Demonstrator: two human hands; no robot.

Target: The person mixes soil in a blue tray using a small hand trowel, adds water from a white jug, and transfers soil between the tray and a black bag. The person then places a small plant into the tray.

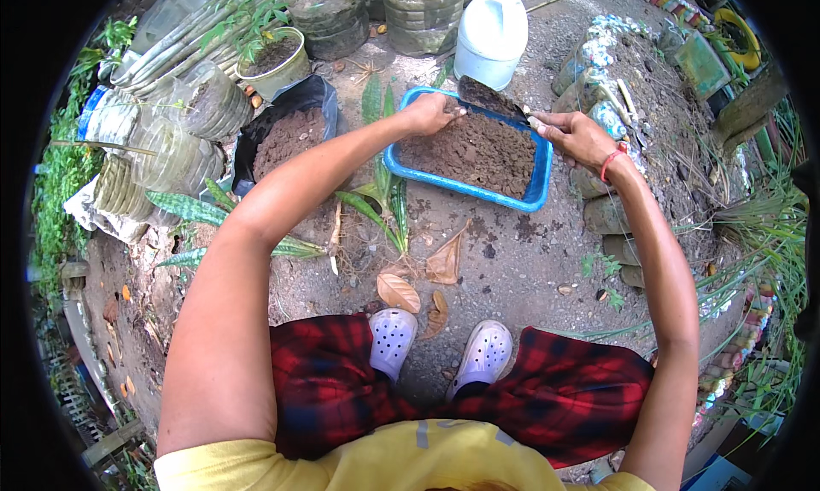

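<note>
A blue plastic basin (471, 192) sits on the ground before me, partly filled with crumbly brown soil (487, 148). My left hand (430, 114) is at its far left corner, fingers bent by the rim and the soil; whether they grip anything is hidden. In my right hand (580, 139) is a hand trowel (490, 99), its dirty blade reaching left over the basin's far right corner. Left of the basin, a black plastic grow bag (242, 151) holds reddish-brown soil. Uprooted snake plants (398, 215) with bare roots lie between bag and basin, partly behind my left forearm.
Behind the basin stands a white plastic jug (492, 36). Cut plastic bottle planters (423, 17) and a potted plant (272, 55) line the back. A bottle-edged soil bed (666, 107) borders the right. Dry leaves (398, 292) lie near my clogs (392, 340).
</note>
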